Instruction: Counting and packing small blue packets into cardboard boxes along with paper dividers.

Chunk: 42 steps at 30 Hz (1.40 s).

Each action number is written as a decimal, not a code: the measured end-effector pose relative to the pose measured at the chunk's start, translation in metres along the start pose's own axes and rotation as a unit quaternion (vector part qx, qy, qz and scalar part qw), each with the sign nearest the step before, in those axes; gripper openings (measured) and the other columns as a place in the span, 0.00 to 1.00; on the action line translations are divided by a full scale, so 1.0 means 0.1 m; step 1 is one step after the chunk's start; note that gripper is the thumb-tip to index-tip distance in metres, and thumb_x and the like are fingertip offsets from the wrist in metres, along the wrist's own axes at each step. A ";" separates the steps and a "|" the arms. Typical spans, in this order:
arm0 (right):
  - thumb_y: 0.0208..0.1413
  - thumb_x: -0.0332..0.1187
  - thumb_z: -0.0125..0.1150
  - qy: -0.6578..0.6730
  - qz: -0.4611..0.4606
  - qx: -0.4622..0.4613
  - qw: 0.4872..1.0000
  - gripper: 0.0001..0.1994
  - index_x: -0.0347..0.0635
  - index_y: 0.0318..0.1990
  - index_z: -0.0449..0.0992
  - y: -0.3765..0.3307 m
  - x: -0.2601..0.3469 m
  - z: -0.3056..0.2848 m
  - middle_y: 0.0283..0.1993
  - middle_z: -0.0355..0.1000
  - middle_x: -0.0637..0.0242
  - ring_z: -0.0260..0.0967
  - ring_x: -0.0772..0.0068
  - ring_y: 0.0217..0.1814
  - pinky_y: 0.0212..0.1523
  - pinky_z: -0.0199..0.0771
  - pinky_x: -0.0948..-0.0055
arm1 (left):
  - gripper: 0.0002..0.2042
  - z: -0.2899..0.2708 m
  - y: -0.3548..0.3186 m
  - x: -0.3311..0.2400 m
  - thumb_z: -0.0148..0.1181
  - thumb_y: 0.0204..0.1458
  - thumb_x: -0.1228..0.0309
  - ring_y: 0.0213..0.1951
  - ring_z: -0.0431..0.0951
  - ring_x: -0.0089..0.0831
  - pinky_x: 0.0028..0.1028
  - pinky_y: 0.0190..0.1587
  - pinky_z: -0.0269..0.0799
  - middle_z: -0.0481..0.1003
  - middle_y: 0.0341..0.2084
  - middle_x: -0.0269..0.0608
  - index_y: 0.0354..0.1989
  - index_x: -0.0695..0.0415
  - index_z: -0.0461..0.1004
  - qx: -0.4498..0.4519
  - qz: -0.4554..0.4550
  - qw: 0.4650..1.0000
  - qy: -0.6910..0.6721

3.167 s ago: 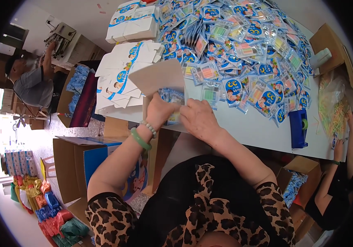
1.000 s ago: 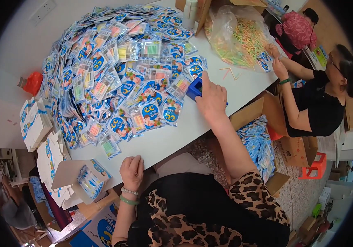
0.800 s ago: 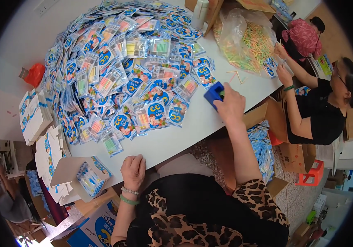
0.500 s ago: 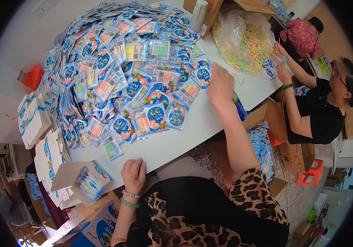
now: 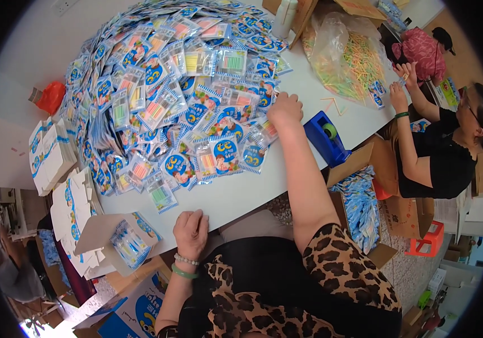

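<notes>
A large heap of small clear packets [image 5: 196, 112] with blue-and-white striped ends covers the table; pink, yellow and green sticks show through many. At the heap's right edge, my right hand [image 5: 286, 109] is down with its fingers curled; whatever lies beneath them is hidden. My left hand [image 5: 190, 230], closed in a loose fist with nothing visible in it, rests at the table's near edge. Left of it stands an opened carton [image 5: 96, 230] with several packets inside. A blue tape dispenser [image 5: 328, 141] with a green roll sits just right of my right hand.
Flat white cartons [image 5: 52, 155] are stacked at the left, near a red bag [image 5: 51, 97]. A clear bag of coloured sticks [image 5: 359, 62] and a bottle [image 5: 285, 19] stand far right. A box of packets [image 5: 359, 208] is below the table; a co-worker [image 5: 444, 146] sits beyond.
My right hand has moved left, away from the tape dispenser and onto the heap's edge, uncovering the dispenser. A packet that lay beside it is now hidden. My left hand stays at the edge.
</notes>
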State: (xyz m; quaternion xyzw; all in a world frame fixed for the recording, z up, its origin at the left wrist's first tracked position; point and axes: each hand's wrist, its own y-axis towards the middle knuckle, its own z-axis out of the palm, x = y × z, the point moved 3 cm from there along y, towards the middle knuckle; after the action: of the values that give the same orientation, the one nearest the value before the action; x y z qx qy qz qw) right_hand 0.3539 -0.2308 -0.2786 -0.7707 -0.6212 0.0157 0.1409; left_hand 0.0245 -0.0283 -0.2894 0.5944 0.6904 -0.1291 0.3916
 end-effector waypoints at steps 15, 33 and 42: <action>0.52 0.37 0.59 0.095 -0.166 0.023 0.981 0.17 0.37 0.46 0.70 -1.06 -0.45 0.17 0.40 0.75 0.50 0.72 0.46 0.43 0.44 0.71 0.54 | 0.20 0.58 0.61 -0.49 0.61 0.49 0.65 0.45 0.72 0.40 0.38 0.44 0.67 0.68 0.54 0.44 0.52 0.53 0.70 0.121 0.162 0.956 0.214; 0.45 0.34 0.62 0.099 -0.408 -0.055 0.906 0.19 0.39 0.46 0.72 -1.68 -0.28 0.34 0.43 0.69 0.58 0.66 0.53 0.49 0.49 0.64 0.58 | 0.21 0.24 0.75 -0.21 0.68 0.42 0.62 0.45 0.72 0.43 0.40 0.45 0.63 0.71 0.46 0.44 0.45 0.55 0.75 0.012 -0.004 0.968 0.249; 0.46 0.33 0.59 0.179 -0.379 0.025 0.908 0.08 0.40 0.32 0.69 -1.58 -0.39 0.30 0.32 0.68 0.55 0.67 0.49 0.39 0.39 0.65 0.54 | 0.13 0.19 0.86 -0.13 0.69 0.37 0.73 0.38 0.74 0.40 0.39 0.38 0.65 0.72 0.34 0.41 0.29 0.56 0.70 0.064 -0.035 0.981 0.177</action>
State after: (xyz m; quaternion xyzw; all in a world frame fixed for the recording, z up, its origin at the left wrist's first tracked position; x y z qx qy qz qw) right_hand 0.1884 -0.2329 -0.2762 -0.4634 -0.8303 -0.1611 0.2644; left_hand 0.1109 -0.0272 -0.2686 0.6073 0.7596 -0.0795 0.2190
